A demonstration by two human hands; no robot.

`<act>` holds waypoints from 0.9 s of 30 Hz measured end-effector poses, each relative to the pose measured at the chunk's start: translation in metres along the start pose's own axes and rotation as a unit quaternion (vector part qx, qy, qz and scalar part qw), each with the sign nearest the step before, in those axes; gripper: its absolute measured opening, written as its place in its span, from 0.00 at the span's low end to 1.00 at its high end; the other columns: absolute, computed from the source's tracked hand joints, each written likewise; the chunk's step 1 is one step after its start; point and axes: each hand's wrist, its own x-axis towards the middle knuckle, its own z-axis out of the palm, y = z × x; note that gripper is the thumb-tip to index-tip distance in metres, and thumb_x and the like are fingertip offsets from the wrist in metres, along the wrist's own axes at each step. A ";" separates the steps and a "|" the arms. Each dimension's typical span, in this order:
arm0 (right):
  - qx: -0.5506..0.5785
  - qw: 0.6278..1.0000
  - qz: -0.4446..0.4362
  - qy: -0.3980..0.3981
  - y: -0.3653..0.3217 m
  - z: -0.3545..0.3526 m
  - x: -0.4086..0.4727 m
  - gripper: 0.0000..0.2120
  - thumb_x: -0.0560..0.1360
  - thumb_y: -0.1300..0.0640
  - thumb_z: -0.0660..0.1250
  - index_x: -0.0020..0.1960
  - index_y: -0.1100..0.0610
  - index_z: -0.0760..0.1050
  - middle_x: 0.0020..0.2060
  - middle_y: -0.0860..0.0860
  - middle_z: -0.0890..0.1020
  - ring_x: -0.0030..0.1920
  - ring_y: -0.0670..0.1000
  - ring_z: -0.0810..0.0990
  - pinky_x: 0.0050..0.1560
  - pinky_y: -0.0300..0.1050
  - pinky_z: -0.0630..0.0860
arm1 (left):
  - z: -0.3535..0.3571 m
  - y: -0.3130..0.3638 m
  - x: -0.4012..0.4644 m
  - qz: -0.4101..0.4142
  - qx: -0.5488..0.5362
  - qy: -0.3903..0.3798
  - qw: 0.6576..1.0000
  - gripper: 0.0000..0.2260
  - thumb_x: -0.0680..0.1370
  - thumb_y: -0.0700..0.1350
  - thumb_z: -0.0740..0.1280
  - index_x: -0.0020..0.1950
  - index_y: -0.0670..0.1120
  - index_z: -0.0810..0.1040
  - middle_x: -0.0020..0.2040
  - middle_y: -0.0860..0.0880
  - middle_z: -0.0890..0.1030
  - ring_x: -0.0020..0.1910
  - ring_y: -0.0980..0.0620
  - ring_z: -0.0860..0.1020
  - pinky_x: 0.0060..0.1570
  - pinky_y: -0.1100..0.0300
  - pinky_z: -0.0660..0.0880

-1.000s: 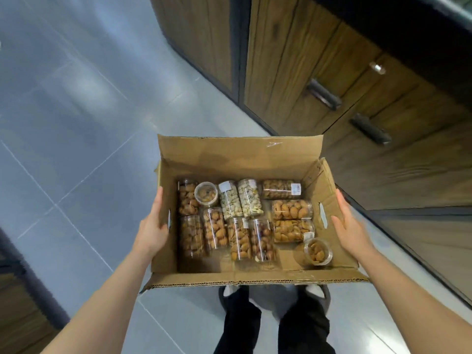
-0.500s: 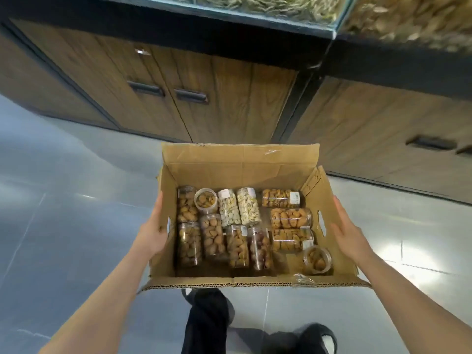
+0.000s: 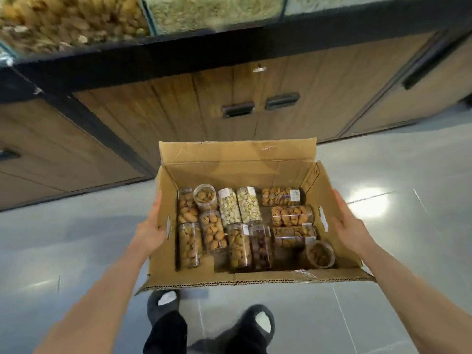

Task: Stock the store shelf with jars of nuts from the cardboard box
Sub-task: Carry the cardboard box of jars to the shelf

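— Fingers (image 3: 156,203) of our left hand (image 3: 150,229) lie straight and together, pressed flat along the outer left wall of the cardboard box (image 3: 237,172); the thumb side sits by the slot cut in that wall.

— And our right hand (image 3: 348,226) mirrors it: straight fingers against the outer right wall, nothing pinched, the box carried between the two palms above the floor (image 3: 63,238).

— Inside, we count clear jars of nuts (image 3: 240,245) covering the bottom. Most lie on their sides. At 11 o'clock one jar (image 3: 204,196) stands upright, and another upright jar (image 3: 319,254) sits at 5 o'clock, in the near right corner.

— At 12 o'clock two pale pistachio jars (image 3: 238,205) lie side by side, touching. At 3 o'clock three jars lie crosswise, stacked one behind another toward the far wall, the farthest (image 3: 281,196) bearing a white label.

— The far flap stands up; the near flap folds out toward us, with a bit of clear tape on its edge.

— Beyond the box, at 12 o'clock, we face a wooden cabinet (image 3: 178,111) with two dark handles (image 3: 260,106) close together. Above it, bins of loose nuts (image 3: 76,19) run behind glass, blurred.

— Below, at 6 o'clock, our dark slippers (image 3: 258,320) with white socks stand on the grey tiles.
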 end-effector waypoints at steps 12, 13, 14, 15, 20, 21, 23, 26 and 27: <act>0.054 0.989 0.096 0.098 0.160 -0.122 0.036 0.31 0.79 0.64 0.56 0.76 0.47 0.48 0.72 0.57 0.66 0.68 0.63 0.68 0.67 0.54 0.65 | 0.125 0.209 0.072 0.118 0.088 -0.087 0.985 0.38 0.78 0.34 0.57 0.76 0.62 0.40 0.64 0.38 0.75 0.36 0.46 0.75 0.34 0.56 0.69; 0.052 0.988 0.098 0.104 0.169 -0.130 0.039 0.31 0.79 0.65 0.56 0.76 0.48 0.48 0.73 0.55 0.64 0.69 0.63 0.67 0.67 0.54 0.64 | 0.134 0.223 0.077 0.120 0.095 -0.093 0.984 0.38 0.78 0.35 0.57 0.75 0.63 0.40 0.61 0.38 0.76 0.36 0.46 0.75 0.34 0.56 0.69; 0.046 0.988 0.103 0.104 0.178 -0.138 0.042 0.31 0.80 0.64 0.56 0.76 0.47 0.48 0.74 0.54 0.62 0.69 0.63 0.67 0.68 0.55 0.64 | 0.142 0.236 0.080 0.119 0.098 -0.099 0.983 0.38 0.78 0.35 0.57 0.75 0.64 0.39 0.59 0.38 0.77 0.35 0.46 0.75 0.34 0.56 0.69; 0.045 0.987 0.109 0.106 0.187 -0.146 0.045 0.31 0.80 0.64 0.56 0.76 0.46 0.47 0.74 0.55 0.63 0.69 0.63 0.67 0.67 0.55 0.65 | 0.152 0.249 0.084 0.122 0.100 -0.103 0.982 0.38 0.78 0.35 0.57 0.75 0.64 0.39 0.57 0.38 0.78 0.35 0.46 0.75 0.34 0.55 0.70; 0.054 0.985 0.125 0.103 0.240 -0.187 0.064 0.32 0.80 0.64 0.56 0.76 0.45 0.47 0.73 0.56 0.63 0.69 0.64 0.68 0.67 0.56 0.65 | 0.200 0.308 0.087 0.122 0.127 -0.114 0.978 0.39 0.78 0.34 0.58 0.74 0.64 0.37 0.51 0.36 0.79 0.31 0.48 0.74 0.28 0.57 0.67; 0.063 0.985 0.126 0.101 0.252 -0.195 0.068 0.32 0.80 0.64 0.56 0.76 0.45 0.46 0.73 0.55 0.63 0.69 0.63 0.67 0.68 0.56 0.64 | 0.211 0.320 0.085 0.120 0.128 -0.115 0.978 0.39 0.78 0.34 0.58 0.74 0.64 0.37 0.52 0.36 0.78 0.31 0.48 0.74 0.28 0.57 0.68; 0.071 0.984 0.132 0.093 0.277 -0.213 0.075 0.31 0.80 0.64 0.55 0.76 0.45 0.46 0.73 0.55 0.63 0.69 0.63 0.67 0.68 0.56 0.63 | 0.235 0.343 0.080 0.120 0.125 -0.111 0.978 0.40 0.79 0.34 0.58 0.74 0.65 0.37 0.54 0.37 0.78 0.34 0.45 0.76 0.31 0.56 0.71; 0.070 0.984 0.138 0.084 0.321 -0.246 0.089 0.31 0.80 0.63 0.55 0.76 0.45 0.47 0.72 0.56 0.65 0.68 0.63 0.68 0.68 0.55 0.64 | 0.277 0.370 0.068 0.119 0.118 -0.104 0.980 0.41 0.78 0.34 0.59 0.73 0.68 0.38 0.55 0.36 0.78 0.36 0.43 0.79 0.36 0.48 0.78; 0.072 0.985 0.137 0.081 0.336 -0.259 0.093 0.31 0.80 0.63 0.55 0.76 0.45 0.47 0.72 0.56 0.65 0.68 0.63 0.68 0.68 0.55 0.64 | 0.291 0.382 0.062 0.115 0.115 -0.102 0.981 0.41 0.78 0.34 0.59 0.73 0.68 0.38 0.56 0.36 0.78 0.37 0.43 0.79 0.39 0.46 0.79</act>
